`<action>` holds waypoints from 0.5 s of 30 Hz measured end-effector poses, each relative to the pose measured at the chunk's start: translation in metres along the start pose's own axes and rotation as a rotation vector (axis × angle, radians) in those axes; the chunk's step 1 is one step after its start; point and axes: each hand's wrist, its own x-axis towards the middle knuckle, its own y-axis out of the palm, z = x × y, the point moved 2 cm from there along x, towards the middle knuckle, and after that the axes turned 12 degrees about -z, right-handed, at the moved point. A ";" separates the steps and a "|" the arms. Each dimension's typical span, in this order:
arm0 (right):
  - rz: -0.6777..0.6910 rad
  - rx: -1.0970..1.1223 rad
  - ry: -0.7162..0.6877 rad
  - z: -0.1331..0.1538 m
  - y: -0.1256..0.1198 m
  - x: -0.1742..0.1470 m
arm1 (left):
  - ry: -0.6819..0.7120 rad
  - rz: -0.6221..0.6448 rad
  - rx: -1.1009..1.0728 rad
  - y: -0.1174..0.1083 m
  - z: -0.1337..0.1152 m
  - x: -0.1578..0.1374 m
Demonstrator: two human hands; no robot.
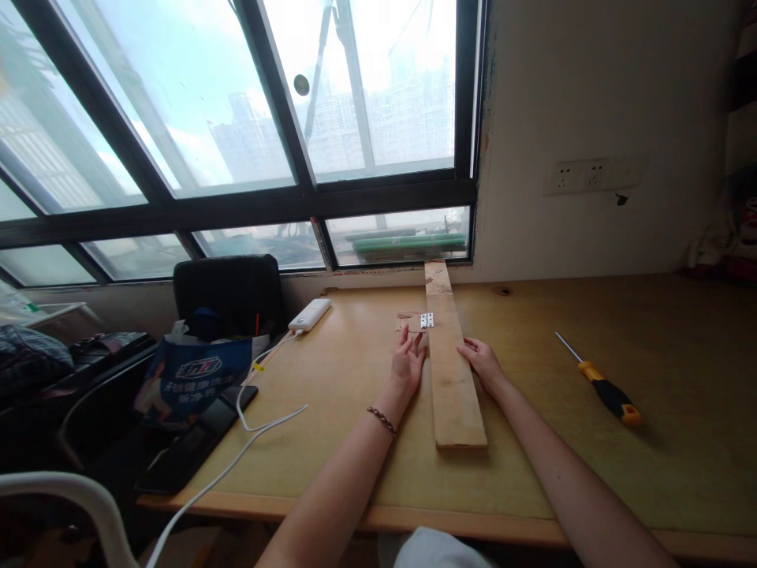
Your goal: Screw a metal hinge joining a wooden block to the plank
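Note:
A long wooden board [454, 371] lies lengthwise on the table, its far end near the window sill. A small silver hinge [426, 320] sits at the board's left edge, partly on it and partly past it. Just below the hinge is my left hand [409, 359], turned partly palm up with its fingers apart, close to the board's left side. My right hand [482, 361] grips the right edge of the board with its fingertips. Beside the hinge, a brownish patch [407, 322] shows on the tabletop; what it is I cannot make out.
To the right lies a screwdriver [603, 393] with a yellow and black handle. A white power bank [311, 315] with a white cable [248, 426] is at the left. Past the table's left edge are a blue bag [189, 379] and a black chair [228, 288].

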 end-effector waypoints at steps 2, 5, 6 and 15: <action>-0.004 -0.007 -0.001 0.000 0.000 0.000 | 0.016 0.017 0.018 0.000 0.000 -0.001; -0.013 -0.016 -0.006 -0.001 0.000 0.001 | 0.051 0.056 0.036 0.001 0.001 -0.002; -0.020 -0.018 -0.008 -0.001 0.000 0.001 | 0.062 0.068 0.041 0.001 0.001 -0.002; -0.035 -0.004 -0.017 -0.001 0.001 0.000 | 0.110 0.050 0.103 0.008 -0.002 -0.009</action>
